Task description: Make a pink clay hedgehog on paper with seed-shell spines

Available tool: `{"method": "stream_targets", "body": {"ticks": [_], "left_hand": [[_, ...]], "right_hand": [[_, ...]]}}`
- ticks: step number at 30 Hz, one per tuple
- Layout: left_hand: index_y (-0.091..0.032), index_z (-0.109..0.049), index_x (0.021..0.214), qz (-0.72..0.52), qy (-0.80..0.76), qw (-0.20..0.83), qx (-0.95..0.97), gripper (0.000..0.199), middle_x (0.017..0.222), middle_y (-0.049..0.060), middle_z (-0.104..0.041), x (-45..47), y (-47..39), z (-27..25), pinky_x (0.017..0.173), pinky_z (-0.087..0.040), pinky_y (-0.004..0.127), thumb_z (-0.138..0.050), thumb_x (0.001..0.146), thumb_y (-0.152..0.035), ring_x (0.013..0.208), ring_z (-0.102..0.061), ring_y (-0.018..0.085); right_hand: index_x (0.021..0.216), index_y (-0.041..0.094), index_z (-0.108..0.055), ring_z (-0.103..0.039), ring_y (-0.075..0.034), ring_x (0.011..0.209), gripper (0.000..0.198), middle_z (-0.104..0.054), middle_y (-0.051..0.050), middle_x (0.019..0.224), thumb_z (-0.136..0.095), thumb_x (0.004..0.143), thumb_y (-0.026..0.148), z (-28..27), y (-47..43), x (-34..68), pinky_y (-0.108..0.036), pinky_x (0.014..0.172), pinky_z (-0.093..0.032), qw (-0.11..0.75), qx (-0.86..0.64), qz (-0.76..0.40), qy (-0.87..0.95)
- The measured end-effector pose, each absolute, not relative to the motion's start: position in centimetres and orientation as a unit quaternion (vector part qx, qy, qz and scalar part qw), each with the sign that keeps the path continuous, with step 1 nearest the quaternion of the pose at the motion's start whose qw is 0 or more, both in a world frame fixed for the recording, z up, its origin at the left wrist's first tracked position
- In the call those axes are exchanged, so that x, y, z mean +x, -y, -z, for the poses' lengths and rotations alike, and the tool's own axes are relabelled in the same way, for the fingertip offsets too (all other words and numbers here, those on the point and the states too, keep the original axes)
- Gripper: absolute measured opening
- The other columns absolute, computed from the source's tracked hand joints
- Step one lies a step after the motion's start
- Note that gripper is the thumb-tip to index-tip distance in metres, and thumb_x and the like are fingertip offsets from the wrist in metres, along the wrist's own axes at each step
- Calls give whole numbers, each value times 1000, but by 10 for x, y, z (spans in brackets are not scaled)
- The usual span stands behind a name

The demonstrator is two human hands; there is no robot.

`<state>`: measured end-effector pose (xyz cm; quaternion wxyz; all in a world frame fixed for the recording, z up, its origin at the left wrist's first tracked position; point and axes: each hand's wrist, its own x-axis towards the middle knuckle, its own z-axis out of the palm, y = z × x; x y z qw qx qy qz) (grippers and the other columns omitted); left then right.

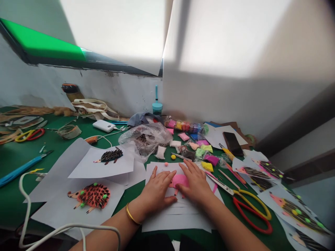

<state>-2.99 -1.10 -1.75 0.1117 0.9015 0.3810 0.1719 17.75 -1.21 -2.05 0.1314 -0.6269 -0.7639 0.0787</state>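
A flat pink clay hedgehog figure [181,180] lies on a stack of white paper [180,220] in front of me. My left hand [160,187] rests on the paper at the figure's left, fingers spread, partly covering its head end. On the other side my right hand [195,183] lies with fingers apart, touching the pink body's right edge. Both palms face down and neither hand grips anything. Just above the left fingertips sit a small pink clay ball [166,164] and a yellow ball [173,157]. Scissors with red and yellow handles [251,209] lie right of the paper.
Finished hedgehog pictures lie left [94,197] and right [298,212]. Behind the paper are several clay packets [207,166] and a clear plastic bag [146,137]. A phone [232,143] rests back right. A white cable [23,209] loops at left, near a blue tool [22,170].
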Motion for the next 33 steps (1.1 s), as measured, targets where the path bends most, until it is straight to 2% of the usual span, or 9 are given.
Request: {"method": "stream_targets", "body": {"ticks": [14,18,22,25,29,33], "left_hand": [[-22,-23,144,-174,-387,122,897,91,130,11,-52,-30,12,17,114,-6,56,-70,70,-45,125,-44,26],[-23,-22,144,-173,-386,120,898,93,130,11,-51,-31,11,18,114,-7,55,-71,69,-46,125,-43,26],[-23,-20,145,-172,-386,124,898,96,130,11,-51,-32,10,18,114,-7,56,-72,68,-47,125,-43,26],[-24,-19,145,-176,-383,131,897,97,131,11,-51,-33,10,19,114,-8,56,-72,68,-48,127,-42,26],[-25,-19,145,-184,-377,131,898,97,134,11,-49,-34,8,20,113,-9,57,-73,67,-49,128,-40,28],[-25,-25,143,-191,-381,123,896,98,137,12,-46,-35,7,22,113,-12,56,-75,63,-52,130,-38,29]], "right_hand": [[140,31,-36,-20,-28,139,74,-29,-4,151,-63,74,48,23,17,190,-52,107,-21,142,-629,-93,758],[139,28,-39,-26,-28,137,67,-35,-6,148,-58,79,50,27,15,199,-51,107,-25,173,-612,-106,764],[131,20,-48,-42,-25,126,51,-51,-10,134,-48,86,45,33,9,218,-43,105,-33,268,-590,-103,755],[113,20,-61,-53,-25,112,35,-63,-9,116,-46,87,38,33,7,230,-42,96,-41,306,-612,-101,723],[89,21,-67,-59,-22,92,28,-67,-6,93,-42,87,33,28,7,235,-36,83,-45,271,-639,-116,710],[91,21,-67,-58,-21,91,28,-67,-5,92,-41,88,31,22,10,230,-33,81,-44,231,-641,-111,724]]}}
